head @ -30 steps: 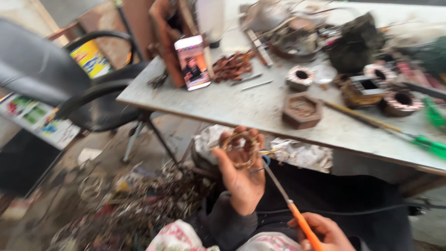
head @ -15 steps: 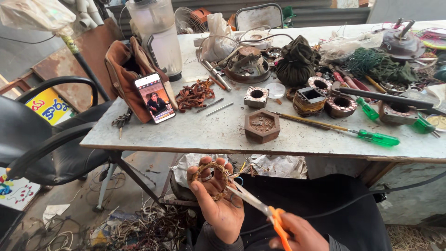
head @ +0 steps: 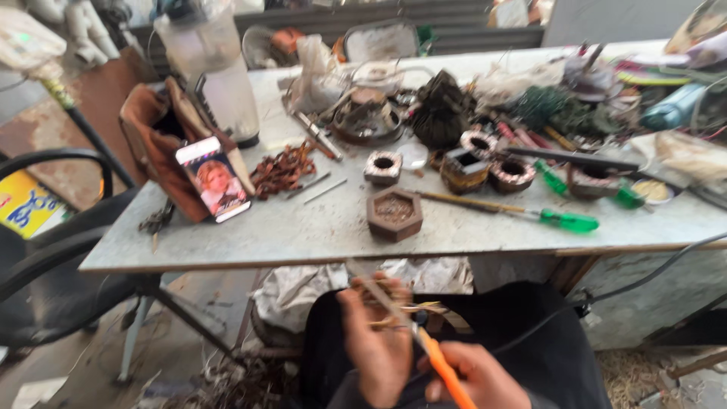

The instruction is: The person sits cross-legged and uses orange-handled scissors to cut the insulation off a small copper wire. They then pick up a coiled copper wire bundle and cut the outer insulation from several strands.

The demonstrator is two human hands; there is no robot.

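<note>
My left hand (head: 375,341) is closed around a small motor coil with loose copper wire strands (head: 413,310) sticking out, held over my lap below the table edge. My right hand (head: 473,375) grips a screwdriver with an orange handle (head: 443,371); its metal shaft (head: 379,291) angles up and left into the coil. The hands and tool are motion-blurred.
A grey worktable (head: 303,227) carries a hexagonal metal part (head: 394,214), several wound motor stators (head: 485,163), a green-handled screwdriver (head: 530,213), a pile of copper scraps (head: 282,168), a phone (head: 214,179) propped on a brown bag and a blender jar (head: 219,79). A black chair (head: 53,250) stands left; wire scraps litter the floor.
The view has swung right and tilted, so the table fills more of the frame. Both hands stay together on the coil, with the screwdriver shaft still working into it.
</note>
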